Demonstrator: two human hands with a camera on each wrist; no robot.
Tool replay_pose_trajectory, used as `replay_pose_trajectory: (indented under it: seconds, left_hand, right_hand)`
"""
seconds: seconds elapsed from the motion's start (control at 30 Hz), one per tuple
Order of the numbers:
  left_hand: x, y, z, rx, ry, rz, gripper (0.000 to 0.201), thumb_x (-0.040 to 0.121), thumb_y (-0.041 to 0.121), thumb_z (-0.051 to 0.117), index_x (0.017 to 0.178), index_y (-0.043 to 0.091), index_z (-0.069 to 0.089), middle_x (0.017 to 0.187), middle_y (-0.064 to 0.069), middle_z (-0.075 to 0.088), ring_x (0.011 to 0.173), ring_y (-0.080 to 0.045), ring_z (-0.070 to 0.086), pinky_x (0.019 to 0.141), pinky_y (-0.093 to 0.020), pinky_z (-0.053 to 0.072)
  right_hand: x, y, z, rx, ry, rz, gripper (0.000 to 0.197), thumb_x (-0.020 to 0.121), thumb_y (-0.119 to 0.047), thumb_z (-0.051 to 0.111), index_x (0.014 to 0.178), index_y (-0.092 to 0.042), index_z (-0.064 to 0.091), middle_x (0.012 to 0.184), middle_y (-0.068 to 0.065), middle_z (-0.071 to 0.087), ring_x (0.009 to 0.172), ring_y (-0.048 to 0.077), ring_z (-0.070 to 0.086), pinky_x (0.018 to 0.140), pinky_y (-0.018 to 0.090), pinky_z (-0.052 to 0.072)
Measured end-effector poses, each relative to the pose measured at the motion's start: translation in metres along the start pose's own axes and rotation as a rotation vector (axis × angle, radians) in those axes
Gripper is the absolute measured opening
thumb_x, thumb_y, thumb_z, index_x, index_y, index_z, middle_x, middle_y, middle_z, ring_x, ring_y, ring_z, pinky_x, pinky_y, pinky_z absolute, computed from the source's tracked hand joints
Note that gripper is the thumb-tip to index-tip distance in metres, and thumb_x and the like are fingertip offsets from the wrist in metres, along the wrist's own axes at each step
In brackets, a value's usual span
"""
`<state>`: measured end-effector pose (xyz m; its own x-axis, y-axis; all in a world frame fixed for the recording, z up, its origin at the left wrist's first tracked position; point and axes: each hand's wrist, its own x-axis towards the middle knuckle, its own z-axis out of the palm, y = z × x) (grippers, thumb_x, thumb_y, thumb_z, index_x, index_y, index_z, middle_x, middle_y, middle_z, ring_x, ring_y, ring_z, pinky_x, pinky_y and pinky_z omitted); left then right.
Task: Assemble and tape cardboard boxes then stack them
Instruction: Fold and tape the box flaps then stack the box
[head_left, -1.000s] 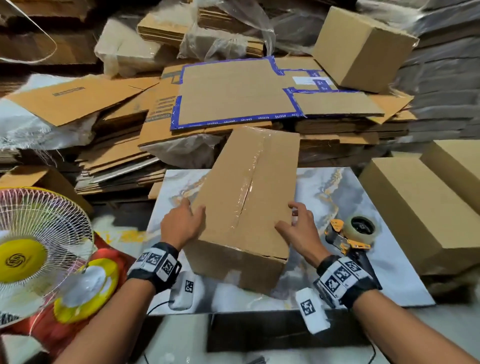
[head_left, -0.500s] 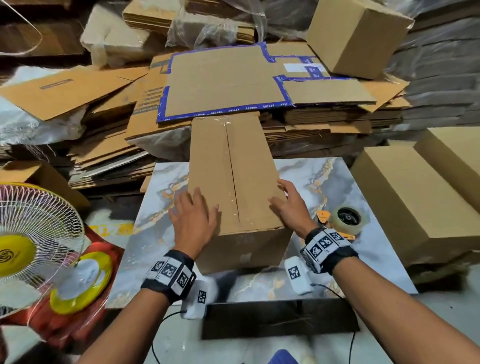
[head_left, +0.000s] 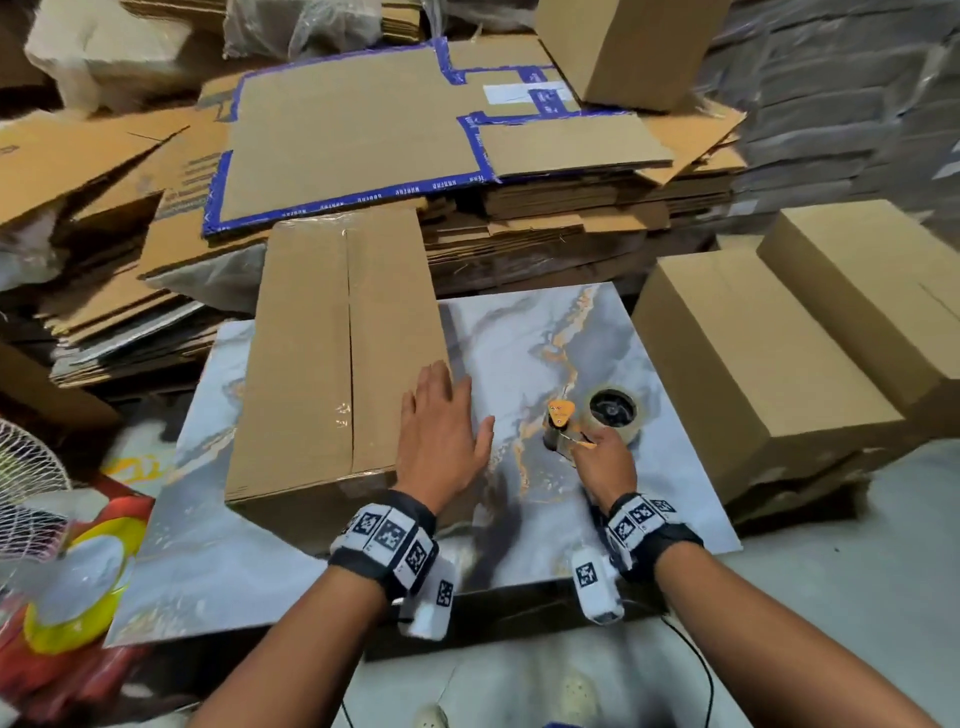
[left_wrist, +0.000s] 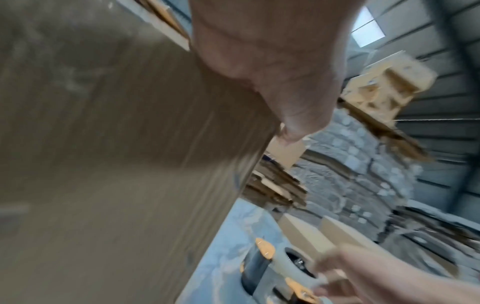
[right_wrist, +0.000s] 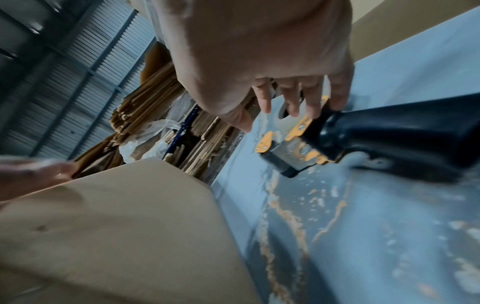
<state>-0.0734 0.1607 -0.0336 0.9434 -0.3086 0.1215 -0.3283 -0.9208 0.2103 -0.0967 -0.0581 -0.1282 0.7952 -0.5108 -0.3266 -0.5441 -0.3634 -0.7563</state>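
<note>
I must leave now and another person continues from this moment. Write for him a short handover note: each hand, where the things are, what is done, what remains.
Left hand: open, flat on the near right corner of the box.
Right hand: reaching onto the tape dispenser; fingers touch its handle, not yet closed around it.
Box: assembled, lying on the marble board, flaps closed; the top seam looks untaped.
Finished boxes: to the right of the board.
Left: grip the dispenser, tape the seam, put the box with the others.
</note>
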Motion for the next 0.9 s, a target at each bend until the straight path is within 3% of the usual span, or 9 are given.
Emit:
replay_pose_trajectory:
  seconds: [0.07, 0.2, 0.3, 0.37, 0.53, 0.6, 0.7, 0.8, 0.9]
  left_hand:
    - [0.001, 0.000, 0.004, -0.001, -0.015, -0.035, 0.056, 0.094, 0.043, 0.045, 0.136, 0.008, 0.053, 0.150, -0.024, 0.039, 0.142, -0.038, 0.034, 0.113, -0.054, 0.034]
    - [-0.001, -0.005, 0.005, 0.029, -0.060, 0.006, 0.046, 0.091, 0.027, 0.056, 0.134, 0.011, 0.058, 0.155, -0.026, 0.034, 0.145, -0.040, 0.033, 0.117, -0.056, 0.031]
    - [-0.004, -0.015, 0.000, 0.005, -0.079, 0.026, 0.048, 0.091, 0.026, 0.052, 0.136, 0.015, 0.059, 0.159, -0.026, 0.031, 0.146, -0.041, 0.032, 0.119, -0.056, 0.029]
    - [-0.011, -0.025, -0.004, -0.012, -0.084, 0.031, 0.053, 0.089, 0.032, 0.045, 0.136, 0.015, 0.061, 0.159, -0.024, 0.032, 0.145, -0.040, 0.035, 0.117, -0.056, 0.033]
    - [-0.028, -0.059, -0.014, -0.040, -0.077, 0.042, 0.064, 0.085, 0.043, 0.036, 0.132, 0.011, 0.065, 0.160, -0.019, 0.034, 0.145, -0.037, 0.037, 0.114, -0.057, 0.038]
    - [-0.030, -0.069, -0.014, -0.058, -0.065, 0.052, 0.062, 0.085, 0.042, 0.037, 0.129, 0.010, 0.066, 0.159, -0.018, 0.035, 0.144, -0.036, 0.038, 0.113, -0.056, 0.039]
    - [-0.029, -0.073, -0.013, -0.088, -0.031, 0.050, 0.061, 0.083, 0.041, 0.039, 0.126, 0.009, 0.067, 0.157, -0.018, 0.039, 0.142, -0.036, 0.041, 0.112, -0.054, 0.041]
    - [-0.028, -0.071, -0.010, -0.151, 0.018, 0.066, 0.060, 0.080, 0.037, 0.042, 0.121, 0.003, 0.068, 0.149, -0.020, 0.047, 0.135, -0.036, 0.047, 0.111, -0.049, 0.042]
    - [-0.027, -0.071, -0.009, -0.255, 0.092, 0.085, 0.050, 0.087, 0.034, 0.045, 0.121, 0.003, 0.065, 0.138, -0.015, 0.055, 0.127, -0.030, 0.053, 0.106, -0.044, 0.046]
  right_hand:
    - [0.010, 0.018, -0.004, -0.114, -0.003, 0.088, 0.039, 0.086, -0.038, 0.063, 0.121, -0.022, 0.064, 0.120, 0.017, 0.066, 0.111, 0.040, 0.058, 0.091, 0.042, 0.050]
    - [0.028, 0.044, -0.003, -0.145, 0.014, 0.278, 0.074, 0.083, -0.028, 0.074, 0.140, -0.001, 0.034, 0.132, 0.029, 0.048, 0.116, 0.050, 0.054, 0.094, 0.051, 0.048]
    - [0.049, 0.072, 0.007, -0.008, -0.089, 0.377, 0.074, 0.068, -0.043, 0.078, 0.121, 0.001, 0.050, 0.118, 0.026, 0.062, 0.106, 0.045, 0.063, 0.082, 0.048, 0.052]
    - [0.059, 0.091, 0.015, 0.156, -0.210, 0.471, 0.066, 0.057, -0.043, 0.078, 0.104, 0.002, 0.063, 0.094, 0.023, 0.068, 0.085, 0.042, 0.068, 0.074, 0.048, 0.058]
    - [0.026, 0.056, 0.014, 0.589, -0.537, 0.742, 0.020, 0.093, -0.014, 0.063, 0.103, 0.002, 0.054, 0.073, 0.023, 0.067, 0.050, 0.031, 0.065, 0.049, 0.040, 0.059]
    - [0.022, 0.049, 0.017, 0.693, -0.590, 0.748, 0.018, 0.093, -0.012, 0.061, 0.104, 0.002, 0.057, 0.069, 0.018, 0.067, 0.047, 0.027, 0.062, 0.048, 0.033, 0.056]
    - [0.009, 0.031, 0.021, 0.793, -0.655, 0.699, 0.011, 0.093, -0.005, 0.054, 0.085, 0.001, 0.059, 0.059, 0.009, 0.058, 0.044, 0.018, 0.054, 0.045, 0.024, 0.049]
    - [-0.013, 0.003, 0.017, 0.820, -0.846, 0.532, 0.015, 0.088, -0.005, 0.056, 0.078, -0.010, 0.047, 0.068, 0.006, 0.046, 0.059, 0.020, 0.045, 0.049, 0.027, 0.040]
    - [-0.031, -0.033, 0.007, 0.742, -0.854, 0.287, 0.008, 0.098, -0.010, 0.060, 0.091, -0.009, 0.058, 0.074, 0.012, 0.058, 0.064, 0.027, 0.058, 0.054, 0.029, 0.049]
